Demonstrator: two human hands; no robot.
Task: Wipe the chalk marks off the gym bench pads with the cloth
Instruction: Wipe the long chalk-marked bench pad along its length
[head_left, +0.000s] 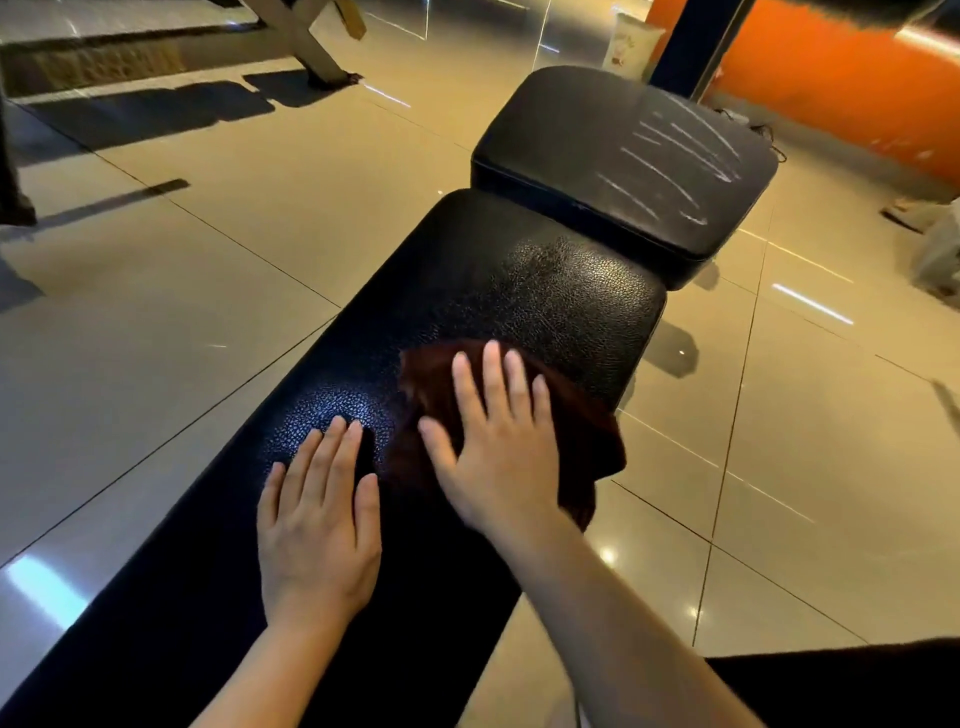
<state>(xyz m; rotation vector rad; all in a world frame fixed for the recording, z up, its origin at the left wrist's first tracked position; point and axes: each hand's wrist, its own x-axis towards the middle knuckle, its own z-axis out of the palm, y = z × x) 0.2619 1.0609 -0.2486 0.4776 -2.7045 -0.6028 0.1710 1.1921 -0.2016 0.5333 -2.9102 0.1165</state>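
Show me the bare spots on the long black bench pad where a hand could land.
On the long black textured bench pad, bare room lies between the dark brown cloth and the pad's far rounded end, and along its left edge beside the left hand. The middle is crowded: the right hand presses the cloth flat. The small far pad carries white chalk streaks.

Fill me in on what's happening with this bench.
A person is cleaning chalk off a black gym bench. The right hand presses a dark brown cloth flat onto the long near pad, fingers straight, while the left hand rests flat on the same pad beside it. No chalk shows on the near pad around the hands. The smaller far pad carries white chalk streaks and has not been wiped yet.
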